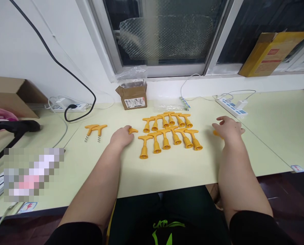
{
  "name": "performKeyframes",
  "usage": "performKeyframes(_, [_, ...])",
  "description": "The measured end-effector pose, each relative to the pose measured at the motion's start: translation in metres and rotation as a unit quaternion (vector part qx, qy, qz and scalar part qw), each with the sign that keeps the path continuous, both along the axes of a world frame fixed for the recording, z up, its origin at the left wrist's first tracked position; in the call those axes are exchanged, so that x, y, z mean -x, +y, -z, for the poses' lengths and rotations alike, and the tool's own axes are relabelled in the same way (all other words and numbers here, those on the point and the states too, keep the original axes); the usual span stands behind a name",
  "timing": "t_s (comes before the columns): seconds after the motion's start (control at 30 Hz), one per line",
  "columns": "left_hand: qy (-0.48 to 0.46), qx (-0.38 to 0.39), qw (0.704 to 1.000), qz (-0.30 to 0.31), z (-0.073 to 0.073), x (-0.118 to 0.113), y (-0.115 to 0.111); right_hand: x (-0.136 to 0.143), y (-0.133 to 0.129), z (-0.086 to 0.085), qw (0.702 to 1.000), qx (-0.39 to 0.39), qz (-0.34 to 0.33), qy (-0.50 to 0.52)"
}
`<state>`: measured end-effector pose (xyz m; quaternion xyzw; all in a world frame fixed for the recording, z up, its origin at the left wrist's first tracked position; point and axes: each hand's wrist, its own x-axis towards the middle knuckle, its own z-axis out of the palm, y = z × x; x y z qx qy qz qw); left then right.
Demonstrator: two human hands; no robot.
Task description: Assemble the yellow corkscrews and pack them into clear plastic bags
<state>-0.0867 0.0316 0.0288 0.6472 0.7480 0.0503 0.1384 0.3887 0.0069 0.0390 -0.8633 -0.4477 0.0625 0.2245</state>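
My left hand (121, 137) is closed around a yellow corkscrew (133, 130); only part of its handle shows beyond the fingers. On the right, my right hand (227, 129) is over the table with fingers apart, and a yellow piece (217, 134) lies partly hidden beneath it. Between my hands, several yellow corkscrews with bell-shaped sleeves lie in two rows, a back row (164, 120) and a front row (166, 139). To the left of my left hand lie two corkscrews (99, 130) without sleeves, their metal spirals bare.
A small open cardboard box (134, 98) with plastic in it stands by the wall. Power strips with cables lie at the back left (74, 108) and back right (232, 107). A black curved object (16, 127) and a larger carton (9, 93) occupy the left end.
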Motion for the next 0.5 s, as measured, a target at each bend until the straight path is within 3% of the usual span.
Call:
performKeyframes(0.1, [-0.016,0.000,0.999,-0.030,-0.002,0.007,0.000,-0.012,0.000,0.001,1.000,0.015,0.021,0.014])
performKeyframes(0.27, [0.002,-0.113,0.991,-0.071,-0.005,0.012,-0.002,-0.012,0.003,0.004,0.999,0.038,0.016,0.017])
performKeyframes(0.4, [-0.053,-0.193,0.975,-0.095,-0.009,0.015,-0.003,-0.014,0.002,0.001,0.998,0.044,0.043,0.008])
performKeyframes(0.5, [-0.141,-0.259,0.946,-0.138,-0.013,0.019,-0.001,-0.016,-0.001,-0.003,0.997,0.057,0.056,0.022])
